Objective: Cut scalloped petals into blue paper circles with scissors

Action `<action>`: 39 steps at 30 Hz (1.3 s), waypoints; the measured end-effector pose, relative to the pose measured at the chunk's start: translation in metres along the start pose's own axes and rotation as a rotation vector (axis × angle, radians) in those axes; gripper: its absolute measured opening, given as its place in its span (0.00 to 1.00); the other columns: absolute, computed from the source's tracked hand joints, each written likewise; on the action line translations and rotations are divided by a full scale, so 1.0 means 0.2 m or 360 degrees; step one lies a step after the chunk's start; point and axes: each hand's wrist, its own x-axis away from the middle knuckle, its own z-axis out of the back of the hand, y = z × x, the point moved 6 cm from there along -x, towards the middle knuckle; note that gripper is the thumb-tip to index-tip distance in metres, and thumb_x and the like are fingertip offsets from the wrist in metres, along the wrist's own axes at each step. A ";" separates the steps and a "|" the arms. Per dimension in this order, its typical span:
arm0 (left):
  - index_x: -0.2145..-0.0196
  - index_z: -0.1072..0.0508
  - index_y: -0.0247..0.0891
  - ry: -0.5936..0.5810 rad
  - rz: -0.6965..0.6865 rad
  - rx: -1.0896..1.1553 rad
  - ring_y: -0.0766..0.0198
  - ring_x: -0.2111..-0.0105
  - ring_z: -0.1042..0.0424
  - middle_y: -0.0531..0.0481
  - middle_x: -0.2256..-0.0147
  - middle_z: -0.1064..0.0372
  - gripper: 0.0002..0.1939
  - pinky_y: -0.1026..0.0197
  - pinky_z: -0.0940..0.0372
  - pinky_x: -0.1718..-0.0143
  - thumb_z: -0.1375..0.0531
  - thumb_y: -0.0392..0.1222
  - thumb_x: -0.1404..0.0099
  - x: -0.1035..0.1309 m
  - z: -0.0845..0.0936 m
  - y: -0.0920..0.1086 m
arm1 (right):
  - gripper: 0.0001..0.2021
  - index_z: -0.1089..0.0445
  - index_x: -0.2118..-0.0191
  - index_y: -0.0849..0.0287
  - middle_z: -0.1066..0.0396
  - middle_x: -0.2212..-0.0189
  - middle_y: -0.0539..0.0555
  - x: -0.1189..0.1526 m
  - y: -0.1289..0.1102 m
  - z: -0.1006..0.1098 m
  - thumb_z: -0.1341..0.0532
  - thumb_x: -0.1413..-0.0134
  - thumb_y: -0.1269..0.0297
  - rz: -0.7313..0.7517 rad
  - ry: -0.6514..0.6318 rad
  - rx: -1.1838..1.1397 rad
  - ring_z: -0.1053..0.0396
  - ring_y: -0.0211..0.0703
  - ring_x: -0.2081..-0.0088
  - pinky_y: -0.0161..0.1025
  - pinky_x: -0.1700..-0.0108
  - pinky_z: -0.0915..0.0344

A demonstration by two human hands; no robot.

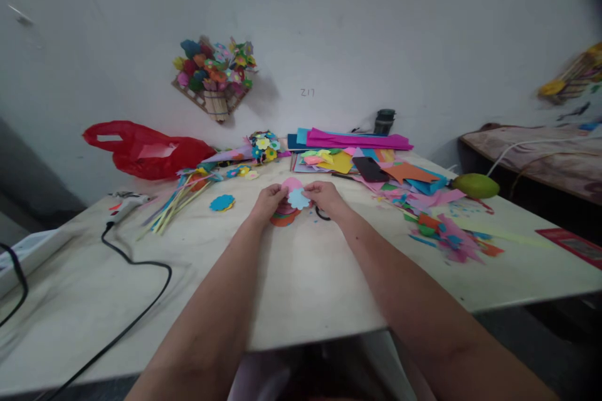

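Between my hands, above the middle of the table (301,288), is a light blue paper flower cutout (298,200) with a scalloped edge. My right hand (327,198) pinches its right side. Behind it shows a rounded pink paper piece (292,183), and my left hand (269,202) is closed on its left side. Just below lie round orange paper pieces (284,221), partly covered by the left fingers. Close under my right hand a black loop (322,214), which looks like a scissors handle, rests on the table. Left of my hands sits a small pile of blue scalloped cutouts (221,202).
A glue gun (126,208) with a black cord lies left, near a white power strip (35,250). Further back are thin paper stems (181,203) and a red plastic bag (150,153). Paper scraps (454,238), a dark phone (370,169) and a green mango-like object (476,186) lie right.
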 end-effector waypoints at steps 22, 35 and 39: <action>0.71 0.25 0.34 -0.0195 0.0272 -0.0046 0.61 0.75 0.24 0.43 0.75 0.24 0.24 0.64 0.31 0.73 0.32 0.60 0.46 0.02 -0.05 -0.02 | 0.04 0.27 0.77 0.60 0.29 0.80 0.49 -0.04 0.05 0.03 0.32 0.61 0.71 0.0042 0.0225 -0.0082 0.33 0.38 0.76 0.37 0.70 0.36; 0.76 0.28 0.34 -0.0236 0.0106 -0.0345 0.67 0.81 0.30 0.44 0.78 0.24 0.26 0.65 0.36 0.76 0.25 0.59 0.53 0.05 -0.07 0.04 | 0.11 0.27 0.64 0.59 0.30 0.80 0.47 -0.04 0.06 -0.01 0.29 0.55 0.65 0.0052 0.0119 -0.0170 0.34 0.36 0.77 0.31 0.77 0.42; 0.75 0.27 0.34 -0.0247 0.0120 -0.0319 0.65 0.79 0.27 0.43 0.77 0.23 0.25 0.66 0.36 0.75 0.25 0.58 0.52 0.05 -0.07 0.04 | 0.10 0.28 0.68 0.60 0.29 0.79 0.47 -0.02 0.07 -0.02 0.28 0.58 0.67 -0.0053 0.0081 -0.0110 0.35 0.34 0.78 0.30 0.79 0.46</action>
